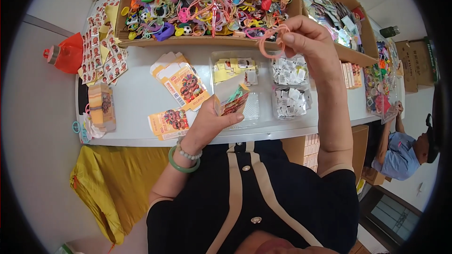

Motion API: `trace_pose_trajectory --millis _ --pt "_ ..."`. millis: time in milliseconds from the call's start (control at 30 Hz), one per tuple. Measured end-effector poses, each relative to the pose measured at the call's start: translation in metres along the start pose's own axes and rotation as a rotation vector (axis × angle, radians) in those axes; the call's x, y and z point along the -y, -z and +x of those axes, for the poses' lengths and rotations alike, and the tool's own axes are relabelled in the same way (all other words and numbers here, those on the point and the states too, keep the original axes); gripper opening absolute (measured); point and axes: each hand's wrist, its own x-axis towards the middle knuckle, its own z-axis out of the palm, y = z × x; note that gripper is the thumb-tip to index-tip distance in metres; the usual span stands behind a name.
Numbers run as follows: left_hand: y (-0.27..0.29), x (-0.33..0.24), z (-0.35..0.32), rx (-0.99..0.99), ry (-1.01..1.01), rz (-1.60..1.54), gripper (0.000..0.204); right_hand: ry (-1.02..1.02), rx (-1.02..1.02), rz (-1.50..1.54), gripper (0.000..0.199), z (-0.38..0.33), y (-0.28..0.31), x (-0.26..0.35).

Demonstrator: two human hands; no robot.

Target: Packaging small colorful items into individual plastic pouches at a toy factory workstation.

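My left hand (211, 123), with a bead bracelet and a bangle at its wrist, grips a small printed box (233, 105). The box's top is open, and something green shows inside. Up at the right, my right hand (306, 37) pinches a pinkish-orange looped band (266, 47) between thumb and fingers. It hangs just before the front edge of a large carton (188, 42) heaped with small colourful toys and bands. Flat orange printed boxes (189, 87) lie left of my left hand. Behind the held box, a clear tray (252, 108) contains yellow and white slips.
Clear tubs of white packets (289, 103) stand beside the tray. A second carton (369, 52) of flat packets is at the far right. Sticker sheets (101, 49), an orange bag (69, 55) and stacked boxes (101, 106) are at the left. Another person (400, 155) works at the right.
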Motion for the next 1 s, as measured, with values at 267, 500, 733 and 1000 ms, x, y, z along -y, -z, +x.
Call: trace_pose_trajectory --millis 267,500,733,1000 --pt "-0.006 -0.003 0.000 0.003 0.024 0.005 0.055 -0.028 -0.079 -0.051 0.008 -0.020 -0.008 0.009" --pt "-0.008 -0.009 -0.002 0.149 0.053 -0.049 0.054 0.582 0.232 -0.901 0.021 -0.050 -0.064 -0.004" --pt "-0.003 0.002 -0.003 0.115 0.044 -0.043 0.052 0.407 0.431 -0.988 0.029 -0.063 -0.069 0.004" --pt "-0.012 0.001 -0.014 0.133 0.016 0.062 0.060 0.364 0.227 -0.742 0.028 -0.097 -0.087 0.009"
